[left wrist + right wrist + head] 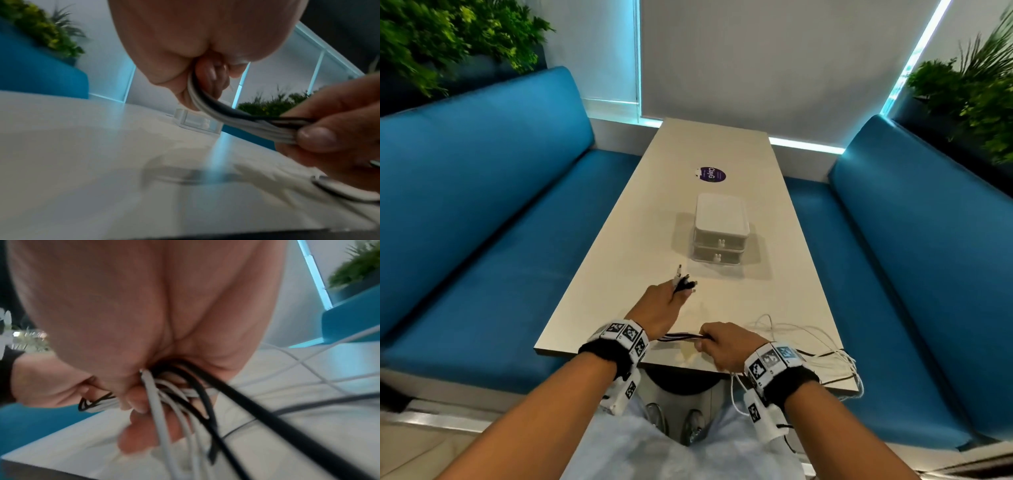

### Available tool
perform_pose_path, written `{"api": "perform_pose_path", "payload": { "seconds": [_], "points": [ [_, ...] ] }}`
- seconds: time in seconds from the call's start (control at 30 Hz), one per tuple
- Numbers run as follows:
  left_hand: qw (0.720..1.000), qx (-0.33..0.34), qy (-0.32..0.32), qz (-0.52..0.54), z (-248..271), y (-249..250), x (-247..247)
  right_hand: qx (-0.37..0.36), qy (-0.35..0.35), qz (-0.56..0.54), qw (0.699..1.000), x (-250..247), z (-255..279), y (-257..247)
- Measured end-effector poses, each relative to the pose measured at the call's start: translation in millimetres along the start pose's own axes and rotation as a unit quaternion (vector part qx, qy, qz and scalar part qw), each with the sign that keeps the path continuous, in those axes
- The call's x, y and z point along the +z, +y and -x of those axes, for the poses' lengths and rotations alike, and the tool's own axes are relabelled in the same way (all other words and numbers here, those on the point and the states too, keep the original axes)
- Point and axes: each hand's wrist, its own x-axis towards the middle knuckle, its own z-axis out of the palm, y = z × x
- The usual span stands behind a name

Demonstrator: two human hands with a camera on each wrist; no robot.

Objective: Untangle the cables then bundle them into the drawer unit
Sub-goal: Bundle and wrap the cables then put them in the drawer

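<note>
On the counter (619, 240), the drawer unit (720, 233) is sitting shut. The left hand (664, 305) and right hand (722, 346) are both clamping the cables (681, 337), straightening them (untangling step, seemingly); coiling likely comes next.

We reach both forearms forward, banded at the wrists. Our left hand (661, 305) stretches farther ahead, fingers curled closed around a grip. Our right hand (726, 344) sits nearer, fisted, knuckles up, thumb pinching.
</note>
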Motion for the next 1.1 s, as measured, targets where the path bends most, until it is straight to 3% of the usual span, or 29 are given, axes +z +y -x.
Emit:
{"api": "perform_pose_path", "payload": {
  "seconds": [0.17,0.4,0.5,0.73,0.9,1.03,1.1],
  "points": [
    [0.983,0.022,-0.114,-0.14,0,-5,19,0.015,0.049,0.087,0.995,6,-12,4],
    [0.969,0.062,-0.168,-0.172,16,6,17,0.003,0.054,0.069,0.996,1,-14,10],
    [0.945,0.063,-0.205,-0.246,19,10,20,0.001,0.044,0.073,0.996,-2,-13,15],
    [0.92,0.104,-0.139,-0.351,16,12,23,0.027,0.121,0.139,0.983,-5,0,27],
    [0.912,0.081,-0.125,-0.382,15,10,25,0.055,0.105,0.135,0.984,-1,6,30],
    [0.882,0.113,-0.128,-0.438,14,15,22,0.067,0.115,0.133,0.982,3,1,26],
    [0.887,0.109,-0.144,-0.426,15,16,18,0.06,0.113,0.098,0.987,4,1,24]
  ]
}}
